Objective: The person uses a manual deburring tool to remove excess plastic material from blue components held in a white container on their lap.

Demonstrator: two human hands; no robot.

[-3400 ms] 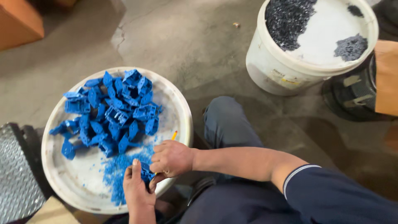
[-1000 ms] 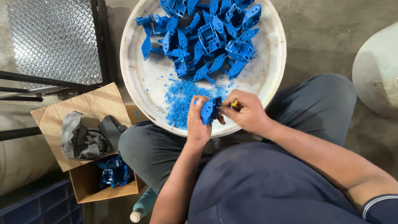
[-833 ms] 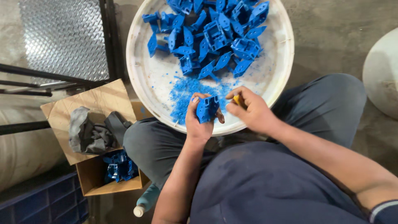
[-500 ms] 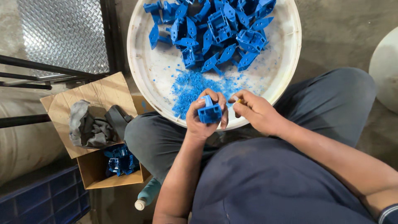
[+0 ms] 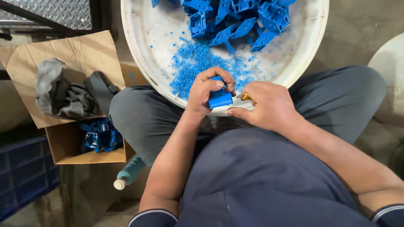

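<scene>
Head view. The left hand (image 5: 206, 90) is closed around a small blue moulded plastic part (image 5: 220, 98), fingers wrapped over its top, held just above the near rim of the white round tub (image 5: 139, 67). The right hand (image 5: 265, 105) is clenched on a yellow-handled tool (image 5: 245, 97), only its tip showing, set against the part's right side; the blade itself cannot be made out.

Risk, as judged: the tool works close to the left fingertips (image 5: 219, 83), so a slip off the plastic could nick them. The part is gripped over the lap, so trimmings may miss the tub.

Containers: the tub holds a heap of blue plastic parts (image 5: 235, 17) at its far side and a patch of blue shavings (image 5: 198, 63) nearer the hands. To the left, an open cardboard box (image 5: 67, 145) holds a few more blue parts (image 5: 99, 134); grey cloth (image 5: 59, 90) lies on its flap. A capped bottle (image 5: 128, 174) lies beside it.
</scene>
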